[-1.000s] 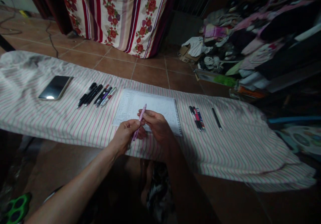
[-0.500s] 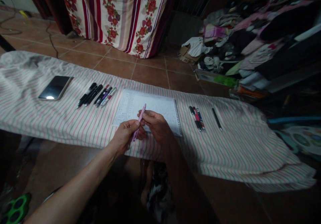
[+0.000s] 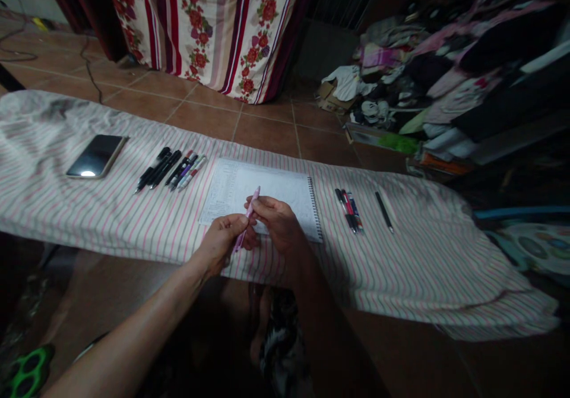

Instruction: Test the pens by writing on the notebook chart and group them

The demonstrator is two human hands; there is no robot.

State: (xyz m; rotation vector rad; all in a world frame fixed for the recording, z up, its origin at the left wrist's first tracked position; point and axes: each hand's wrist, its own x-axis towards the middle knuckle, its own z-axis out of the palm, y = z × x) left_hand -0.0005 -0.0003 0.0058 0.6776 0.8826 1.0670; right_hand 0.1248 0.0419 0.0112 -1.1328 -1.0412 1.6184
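Note:
Both hands hold one pink pen over the near edge of a spiral notebook. My left hand pinches the pen's lower end, fingers closed. My right hand grips the pen's upper half, fingers closed round it. The pen tilts up and away from me. The notebook lies open on a striped cloth that covers a long low surface.
Left of the notebook lie several pens in a row and a phone. To its right lie three pens together and a single black pen. A floral curtain hangs behind; a pile of clothes fills the right.

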